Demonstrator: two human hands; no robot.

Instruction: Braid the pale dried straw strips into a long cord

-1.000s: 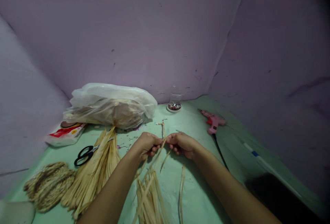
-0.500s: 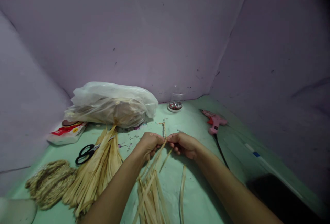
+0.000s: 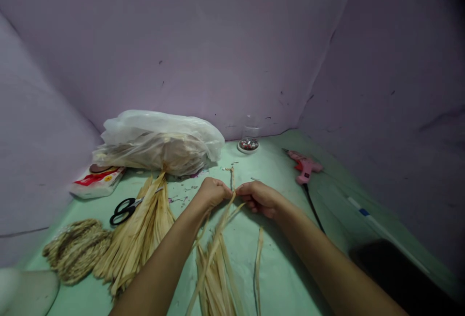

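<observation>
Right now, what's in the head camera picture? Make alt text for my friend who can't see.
Two hands pinch a thin braided strand over a green table, pale strips trailing toward the viewer. At left lie a strip bundle, black-handled scissors and a plastic bag; to the right, a pink glue gun.

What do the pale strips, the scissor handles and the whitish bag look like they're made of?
Pale strips: probably dried plant fibre, matte, given uneven straw colour and irregular widths. Scissor handles: likely smooth plastic, from their even black colour. Whitish bag: apparently thin, slightly shiny plastic, given its crinkles and see-through parts.
</observation>
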